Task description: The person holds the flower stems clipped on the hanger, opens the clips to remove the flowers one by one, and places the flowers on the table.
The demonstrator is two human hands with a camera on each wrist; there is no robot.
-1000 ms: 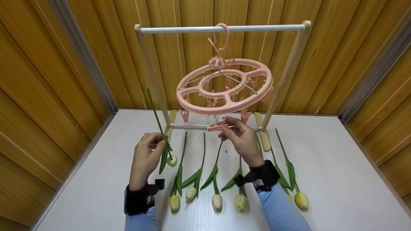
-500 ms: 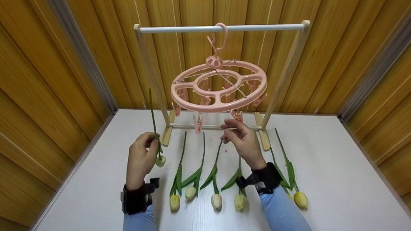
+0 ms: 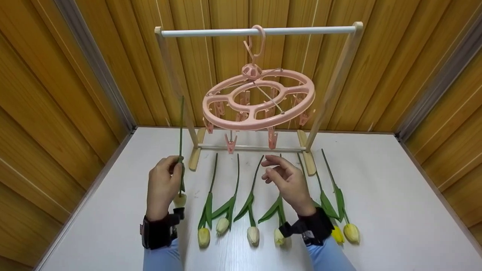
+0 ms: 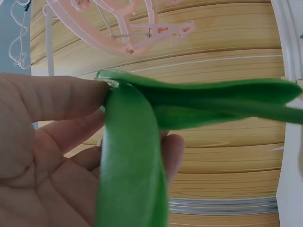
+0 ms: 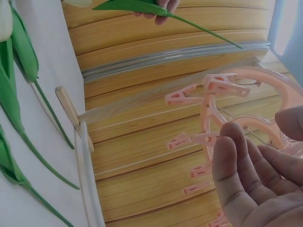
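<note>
My left hand (image 3: 163,186) pinches an artificial tulip at its leaves, between thumb and fingers. The tulip's stem (image 3: 181,131) points up and its pale bloom (image 3: 180,200) hangs down, partly behind the wrist camera. In the left wrist view a broad green leaf (image 4: 132,156) fills the middle. My right hand (image 3: 288,182) hovers above the table, fingers loosely bent and holding nothing. Just beyond it hangs a pink clip hanger (image 3: 260,124) with several clothespins, among them one front clothespin (image 3: 272,138) and another to its left (image 3: 231,144).
The hanger hooks over the white bar (image 3: 211,33) of a wooden-legged stand (image 3: 335,90). Several tulips lie on the white table (image 3: 399,210) with blooms toward me, such as a cream tulip (image 3: 253,236) and a yellow one (image 3: 351,233). Wood-patterned panels (image 3: 128,67) enclose the table.
My right hand has let go of a pink clothespin and dropped slightly; the hanger has swung and turned. My left hand has shifted a little left, and its tulip now stands straighter.
</note>
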